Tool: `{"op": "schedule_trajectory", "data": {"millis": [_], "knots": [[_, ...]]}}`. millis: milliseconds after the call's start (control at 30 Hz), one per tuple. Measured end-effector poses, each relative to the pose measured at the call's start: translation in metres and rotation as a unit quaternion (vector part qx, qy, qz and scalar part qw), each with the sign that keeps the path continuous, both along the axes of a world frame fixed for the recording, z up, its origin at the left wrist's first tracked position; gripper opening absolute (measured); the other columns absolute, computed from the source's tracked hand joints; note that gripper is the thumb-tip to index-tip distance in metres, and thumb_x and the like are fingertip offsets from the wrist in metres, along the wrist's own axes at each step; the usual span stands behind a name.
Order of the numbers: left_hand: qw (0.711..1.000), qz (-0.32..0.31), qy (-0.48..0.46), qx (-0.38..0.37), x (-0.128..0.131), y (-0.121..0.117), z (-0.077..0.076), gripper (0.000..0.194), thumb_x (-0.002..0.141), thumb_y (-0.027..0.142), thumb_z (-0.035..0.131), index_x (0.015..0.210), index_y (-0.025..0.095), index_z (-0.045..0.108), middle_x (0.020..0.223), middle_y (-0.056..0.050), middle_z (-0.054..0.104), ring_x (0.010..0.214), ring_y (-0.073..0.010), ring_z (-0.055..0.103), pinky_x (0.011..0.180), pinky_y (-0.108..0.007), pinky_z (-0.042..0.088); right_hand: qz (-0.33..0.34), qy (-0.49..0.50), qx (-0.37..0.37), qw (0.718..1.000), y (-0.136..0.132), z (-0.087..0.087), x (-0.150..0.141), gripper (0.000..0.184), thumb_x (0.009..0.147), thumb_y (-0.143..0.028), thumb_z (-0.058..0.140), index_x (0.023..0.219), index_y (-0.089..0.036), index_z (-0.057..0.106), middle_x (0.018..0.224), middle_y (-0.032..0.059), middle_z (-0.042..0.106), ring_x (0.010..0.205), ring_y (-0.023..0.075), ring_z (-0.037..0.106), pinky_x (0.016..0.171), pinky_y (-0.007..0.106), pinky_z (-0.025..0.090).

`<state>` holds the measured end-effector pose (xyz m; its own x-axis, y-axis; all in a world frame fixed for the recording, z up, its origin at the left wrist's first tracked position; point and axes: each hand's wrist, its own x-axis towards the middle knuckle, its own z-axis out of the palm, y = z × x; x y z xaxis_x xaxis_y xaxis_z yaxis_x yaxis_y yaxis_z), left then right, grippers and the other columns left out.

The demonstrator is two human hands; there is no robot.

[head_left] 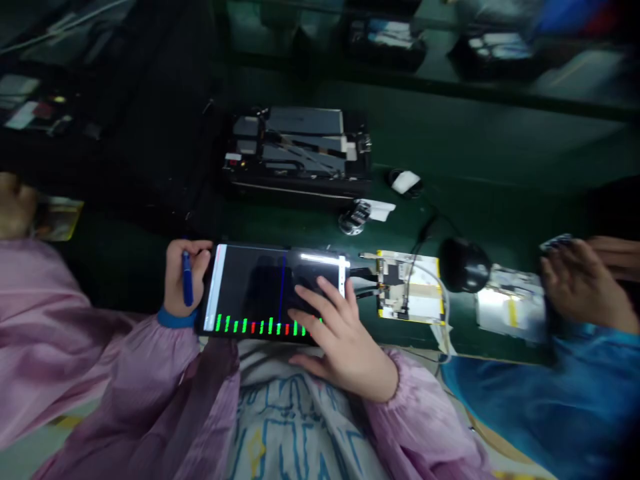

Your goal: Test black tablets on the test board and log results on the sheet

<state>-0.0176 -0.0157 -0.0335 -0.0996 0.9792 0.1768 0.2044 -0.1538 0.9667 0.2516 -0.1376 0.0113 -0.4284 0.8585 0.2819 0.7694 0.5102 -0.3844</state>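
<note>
A black tablet (260, 287) lies at the near edge of the green bench, its screen lit with a row of green and red bars. My left hand (184, 277) grips the tablet's left edge and holds a blue pen (187, 279) upright in its closed fingers. My right hand (340, 340) rests flat on the screen's right part, fingers spread. A cable runs from the tablet's right edge to an exposed board with yellow tape (407, 287).
A black fixture with a tablet in it (297, 150) stands behind. A black round object (465, 265) sits to the right. A co-worker in a blue sleeve (550, 393) has a hand (583, 283) over another part (510, 303). Dark trays line the back.
</note>
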Motion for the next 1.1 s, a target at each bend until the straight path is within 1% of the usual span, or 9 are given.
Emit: {"op": "schedule_trajectory", "data": {"millis": [100,167,233,300,400,500,633,733,1100], "knots": [[0.999,-0.008,0.037,0.031,0.000,0.005,0.000,0.029,0.080,0.034,0.069,0.087,0.020,0.046,0.095,-0.004,0.064,0.074,-0.0123,0.059,0.065,-0.026,0.047,-0.136,0.040,0.030,0.989,0.019,0.004,0.052,0.028,0.089,-0.033,0.057,0.113,-0.019,0.059,0.128,0.0144,0.056,0.125,0.0329,0.046,0.103,0.060,0.036],[0.997,-0.024,0.057,0.047,-0.001,0.008,0.001,0.029,0.079,0.033,0.070,0.087,0.020,0.045,0.097,-0.004,0.063,0.071,-0.0118,0.059,0.062,-0.025,0.047,-0.236,0.042,0.037,0.970,0.034,-0.001,0.090,0.018,0.090,-0.025,0.053,0.103,-0.019,0.063,0.111,0.0134,0.062,0.106,0.0285,0.058,0.091,0.051,0.047],[0.996,-0.034,0.069,0.049,-0.001,0.010,0.002,0.029,0.078,0.032,0.070,0.086,0.021,0.044,0.097,-0.003,0.063,0.067,-0.0115,0.059,0.059,-0.025,0.047,-0.273,0.043,0.008,0.961,0.048,-0.012,0.120,0.016,0.090,-0.023,0.051,0.093,-0.018,0.066,0.095,0.0110,0.063,0.090,0.0258,0.061,0.080,0.045,0.051],[0.995,-0.037,0.079,0.049,-0.002,0.012,0.003,0.029,0.077,0.030,0.070,0.085,0.021,0.044,0.095,-0.003,0.063,0.069,-0.0126,0.061,0.058,-0.025,0.048,-0.252,0.054,-0.025,0.966,0.063,-0.026,0.135,0.015,0.089,-0.023,0.054,0.088,-0.017,0.067,0.089,0.0089,0.063,0.084,0.0233,0.061,0.075,0.040,0.051],[0.992,-0.030,0.103,0.058,-0.002,0.015,0.004,0.030,0.074,0.029,0.071,0.084,0.022,0.043,0.091,-0.003,0.063,0.076,-0.0160,0.064,0.061,-0.027,0.049,-0.194,0.036,-0.047,0.979,0.081,-0.042,0.135,0.010,0.085,-0.023,0.061,0.084,-0.018,0.070,0.087,0.0079,0.063,0.084,0.0222,0.058,0.075,0.038,0.049],[0.990,-0.010,0.122,0.065,-0.002,0.017,0.003,0.033,0.072,0.034,0.071,0.082,0.022,0.042,0.087,-0.002,0.061,0.082,-0.0187,0.064,0.065,-0.030,0.049,-0.172,0.046,-0.034,0.983,0.085,-0.041,0.127,0.008,0.085,-0.023,0.064,0.080,-0.018,0.069,0.088,0.0080,0.065,0.085,0.0221,0.057,0.076,0.038,0.048],[0.989,0.001,0.124,0.078,-0.003,0.020,0.001,0.039,0.067,0.041,0.073,0.079,0.023,0.040,0.082,0.001,0.055,0.083,-0.0206,0.064,0.067,-0.033,0.049,-0.120,0.153,-0.055,0.979,0.064,-0.021,0.119,0.006,0.087,-0.025,0.064,0.086,-0.019,0.065,0.085,0.0054,0.068,0.081,0.0187,0.061,0.074,0.035,0.050],[0.986,0.001,0.144,0.084,-0.002,0.022,0.002,0.040,0.065,0.041,0.073,0.078,0.024,0.038,0.080,0.001,0.054,0.081,-0.0205,0.062,0.067,-0.033,0.047,-0.081,0.176,-0.084,0.977,0.044,-0.015,0.112,0.004,0.087,-0.022,0.062,0.088,-0.019,0.063,0.081,0.0042,0.068,0.076,0.0172,0.061,0.069,0.033,0.050],[0.973,-0.001,0.206,0.107,0.008,0.024,0.012,0.036,0.065,0.040,0.067,0.076,0.026,0.036,0.077,0.002,0.056,0.076,-0.0223,0.061,0.065,-0.035,0.043,-0.104,0.230,-0.052,0.966,0.023,-0.040,0.102,0.005,0.089,-0.020,0.057,0.085,-0.018,0.060,0.077,0.0047,0.064,0.075,0.0168,0.057,0.066,0.032,0.050]]}}
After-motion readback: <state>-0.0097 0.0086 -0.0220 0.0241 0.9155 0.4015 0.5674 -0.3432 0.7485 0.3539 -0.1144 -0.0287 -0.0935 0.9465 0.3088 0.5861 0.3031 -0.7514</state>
